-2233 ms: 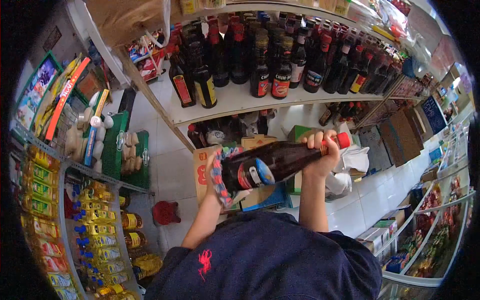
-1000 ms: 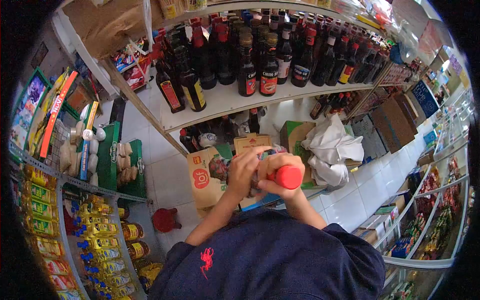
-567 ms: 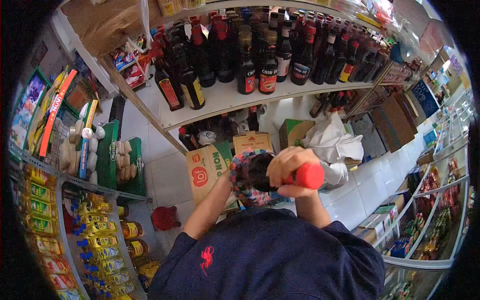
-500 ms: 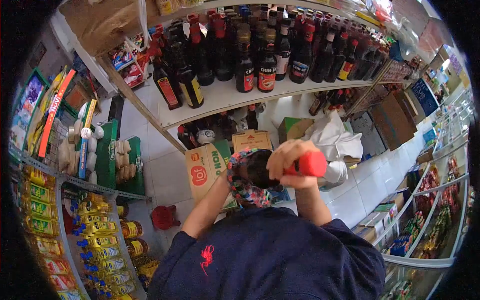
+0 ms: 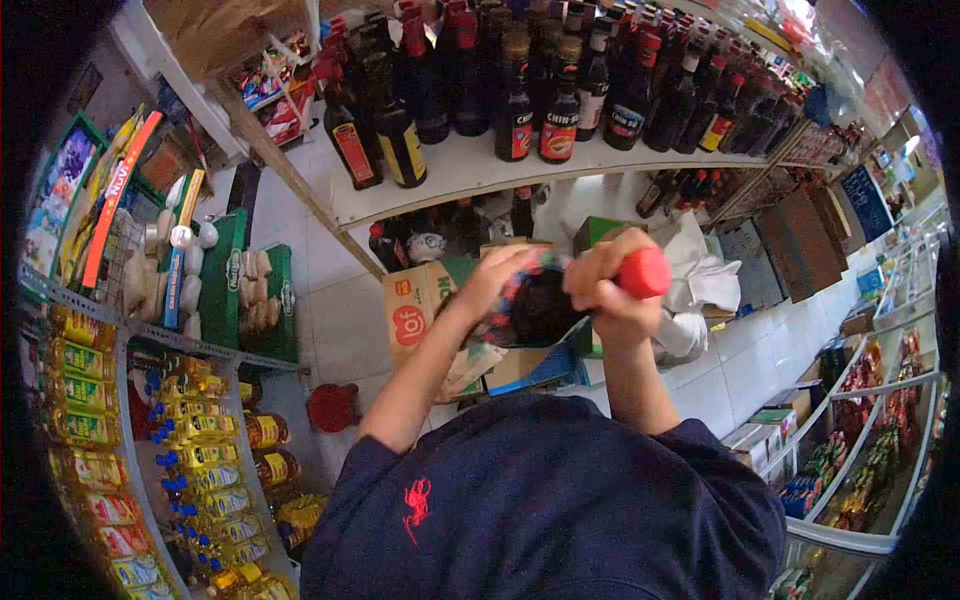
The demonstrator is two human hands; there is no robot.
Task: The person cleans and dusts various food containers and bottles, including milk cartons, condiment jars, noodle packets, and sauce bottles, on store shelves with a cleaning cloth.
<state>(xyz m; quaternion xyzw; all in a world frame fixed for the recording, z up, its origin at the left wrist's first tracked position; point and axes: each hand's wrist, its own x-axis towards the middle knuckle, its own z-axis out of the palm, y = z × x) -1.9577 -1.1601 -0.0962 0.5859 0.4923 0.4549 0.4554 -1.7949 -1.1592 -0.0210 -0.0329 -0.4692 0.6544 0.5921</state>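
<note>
— Navy shirt (image 5: 540,500) is nearest. Just past it, at chest height, there's a dark bottle (image 5: 550,310) caught between both hands.

— Which way does it lie?

— On its side. The long axis runs across the body, with the red cap (image 5: 645,272) out to the person's right and the fat end to the left. It's tipped a little, so it looks short from here.

— And the hands?

— The right hand (image 5: 605,292) is curled shut round the neck, touching the cap. The left hand (image 5: 500,272) is bent over a patterned cloth (image 5: 510,308), pressing it against the bottle's body.

— So the right is nearer the cap?

— Yes, right up against it. The left sits at the opposite end, so the bottle spans the two.

— What's further off?

— There are cardboard boxes (image 5: 415,310) on the floor below. Beyond them is a white shelf (image 5: 470,175) lined with upright bottles (image 5: 515,120), well apart from the one being held.
</note>
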